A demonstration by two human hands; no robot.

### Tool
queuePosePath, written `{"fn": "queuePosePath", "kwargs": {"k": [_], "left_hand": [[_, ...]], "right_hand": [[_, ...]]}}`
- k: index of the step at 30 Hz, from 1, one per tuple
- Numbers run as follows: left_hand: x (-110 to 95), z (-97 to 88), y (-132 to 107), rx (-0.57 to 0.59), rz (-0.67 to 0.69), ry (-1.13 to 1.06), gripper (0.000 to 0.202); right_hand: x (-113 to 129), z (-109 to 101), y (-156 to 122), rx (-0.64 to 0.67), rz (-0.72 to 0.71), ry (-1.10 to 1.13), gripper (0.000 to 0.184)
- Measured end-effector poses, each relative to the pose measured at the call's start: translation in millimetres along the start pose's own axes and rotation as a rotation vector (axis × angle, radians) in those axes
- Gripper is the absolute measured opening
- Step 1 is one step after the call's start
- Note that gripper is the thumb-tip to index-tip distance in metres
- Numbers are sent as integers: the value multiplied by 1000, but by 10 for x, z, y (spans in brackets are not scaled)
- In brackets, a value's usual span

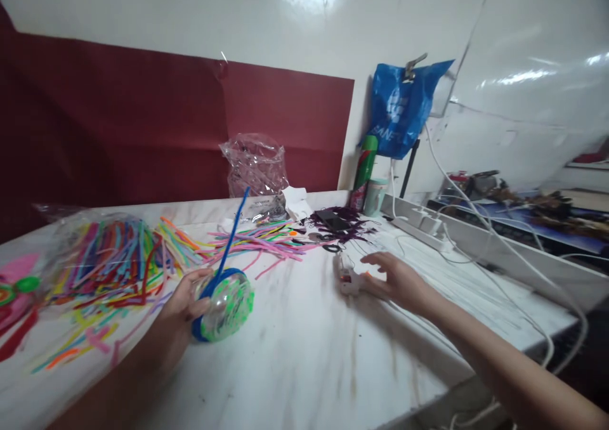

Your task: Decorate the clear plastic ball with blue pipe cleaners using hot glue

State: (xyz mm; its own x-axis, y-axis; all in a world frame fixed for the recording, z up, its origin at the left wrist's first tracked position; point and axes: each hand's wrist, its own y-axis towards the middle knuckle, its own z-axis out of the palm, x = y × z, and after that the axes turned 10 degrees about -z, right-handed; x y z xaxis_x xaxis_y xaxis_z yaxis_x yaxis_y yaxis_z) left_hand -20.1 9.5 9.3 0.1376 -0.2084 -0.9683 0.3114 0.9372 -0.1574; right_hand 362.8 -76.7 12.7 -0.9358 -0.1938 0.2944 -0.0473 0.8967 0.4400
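My left hand (183, 306) is closed around a clear round ball with green speckles (228, 304), wrapped at its rim by a blue pipe cleaner (233, 233) whose free end sticks up. My right hand (397, 281) reaches across the white marble table (309, 366), fingers spread, and touches a small white device with an orange part (346, 278). Nothing is gripped in it.
Many coloured pipe cleaners (118, 259) lie in a clear bag and loose on the left. A crumpled clear bag (257, 163), dark purple pieces with a black phone (335, 222), a green can (364, 170), a white power strip (421, 224) with cables and a hanging blue bag (404, 106) stand behind.
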Motion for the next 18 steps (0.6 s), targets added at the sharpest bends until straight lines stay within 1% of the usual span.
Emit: {"fn": "queuePosePath", "kwargs": {"k": [1, 3, 4, 8, 12, 14, 15, 17, 18], "left_hand": [[-1, 7, -6, -8, -3, 1, 58], [-1, 17, -16, -30, 8, -15, 58], [0, 18, -20, -38, 20, -27, 58], [15, -7, -27, -19, 62, -70, 56], [27, -46, -12, 14, 122, -101, 55], [33, -59, 10, 5, 161, -91, 55], [40, -66, 27, 0, 180, -78, 57], [69, -91, 70, 5, 221, -45, 60], [92, -110, 95, 19, 245, -24, 62]], "right_hand": [[-85, 72, -20, 74, -34, -107, 26], [-196, 197, -28, 144, -71, -168, 29], [-226, 243, -20, 161, -80, -174, 28], [-244, 338, 34, 190, -93, -169, 13], [-141, 363, 73, 145, -93, -172, 9], [6, 345, 107, 108, -97, -78, 9], [114, 328, 134, 84, -90, 30, 13], [394, 298, 205, 53, -72, 369, 26], [557, 291, 247, 55, -25, 532, 29]]}}
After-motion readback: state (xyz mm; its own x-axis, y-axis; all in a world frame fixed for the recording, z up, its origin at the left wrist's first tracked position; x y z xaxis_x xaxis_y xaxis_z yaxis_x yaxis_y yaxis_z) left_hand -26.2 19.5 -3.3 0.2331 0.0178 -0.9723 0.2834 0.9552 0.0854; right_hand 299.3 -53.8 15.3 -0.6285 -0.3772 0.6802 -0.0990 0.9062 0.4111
